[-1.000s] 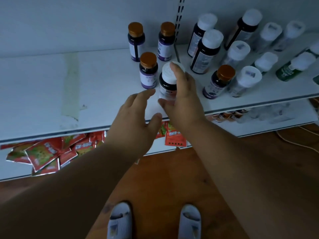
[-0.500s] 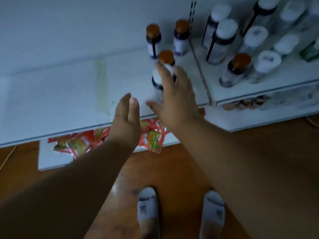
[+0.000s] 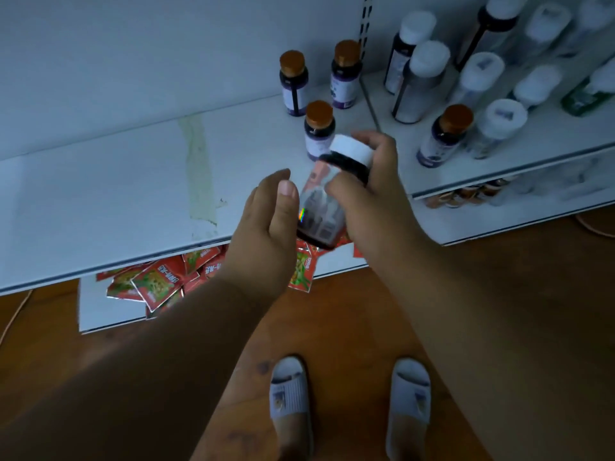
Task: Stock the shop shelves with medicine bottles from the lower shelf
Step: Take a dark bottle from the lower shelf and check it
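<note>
Head view, mid-frame: my right hand (image 3: 372,181) grips a white-capped bottle (image 3: 327,194), tilted, above the shelf (image 3: 133,181) edge; left hand (image 3: 266,221) is spread loosely beside it. Several bottles stand upper right; more wait below.

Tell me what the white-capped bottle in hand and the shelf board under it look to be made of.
White-capped bottle: dark, probably plastic or glass, which I cannot tell; its glossy printed label carries a rainbow glint, and the matte white cap looks plastic. The right hand grips it. Shelf board: likely white-painted metal, smooth and thin-edged, with a greenish stain.
</note>
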The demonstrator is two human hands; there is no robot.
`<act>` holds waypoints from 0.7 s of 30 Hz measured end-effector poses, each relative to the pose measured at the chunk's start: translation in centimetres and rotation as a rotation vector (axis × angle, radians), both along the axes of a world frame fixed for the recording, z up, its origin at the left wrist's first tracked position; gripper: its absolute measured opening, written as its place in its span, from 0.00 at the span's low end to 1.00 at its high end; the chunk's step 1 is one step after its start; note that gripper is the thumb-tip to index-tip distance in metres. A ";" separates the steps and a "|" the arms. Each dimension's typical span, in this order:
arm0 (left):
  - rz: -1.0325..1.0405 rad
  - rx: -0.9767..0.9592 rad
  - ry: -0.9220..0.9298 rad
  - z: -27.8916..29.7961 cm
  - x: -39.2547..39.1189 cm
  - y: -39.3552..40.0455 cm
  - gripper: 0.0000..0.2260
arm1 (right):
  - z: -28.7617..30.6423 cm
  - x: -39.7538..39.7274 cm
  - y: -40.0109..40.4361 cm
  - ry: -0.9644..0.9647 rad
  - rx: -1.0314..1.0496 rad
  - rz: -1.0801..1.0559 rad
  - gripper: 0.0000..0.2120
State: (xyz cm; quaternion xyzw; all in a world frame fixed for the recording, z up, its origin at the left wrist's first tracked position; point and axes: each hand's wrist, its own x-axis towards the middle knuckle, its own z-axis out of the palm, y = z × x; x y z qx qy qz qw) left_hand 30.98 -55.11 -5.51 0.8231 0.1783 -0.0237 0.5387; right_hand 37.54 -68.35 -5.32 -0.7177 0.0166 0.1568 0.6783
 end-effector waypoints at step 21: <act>-0.133 -0.117 -0.158 36.4 -6.3 -14.5 0.31 | 37.6 -4.7 -14.5 0.240 0.654 0.182 0.38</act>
